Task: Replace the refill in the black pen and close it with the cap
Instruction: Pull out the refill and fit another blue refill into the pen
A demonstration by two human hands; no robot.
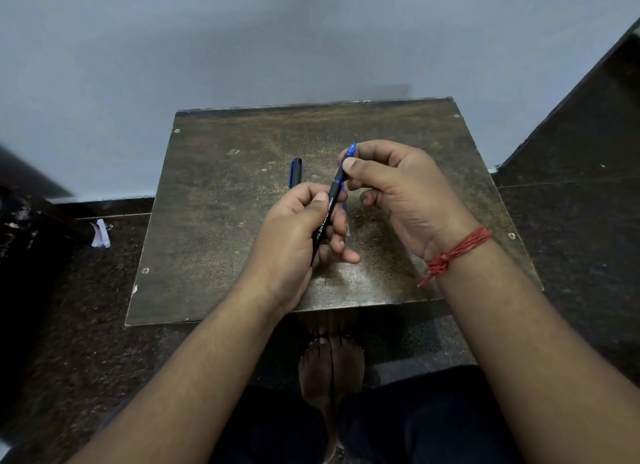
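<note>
My left hand (pixel 298 231) grips the black pen barrel (pixel 323 221), which slants up to the right above the table. My right hand (pixel 398 190) pinches the pen's blue tip section (pixel 348 159) between thumb and forefinger at the barrel's upper end. A thin blue refill (pixel 345 205) lies on the table behind the barrel, mostly hidden by my fingers. The pen's cap (pixel 295 171), dark with a blue clip, lies on the table just beyond my left hand.
The small worn wooden table (pixel 225 221) stands against a pale wall. Dark speckled floor surrounds it. A crumpled bit of paper (pixel 100 234) lies on the floor at left. My bare feet (pixel 330 366) rest below the table's near edge.
</note>
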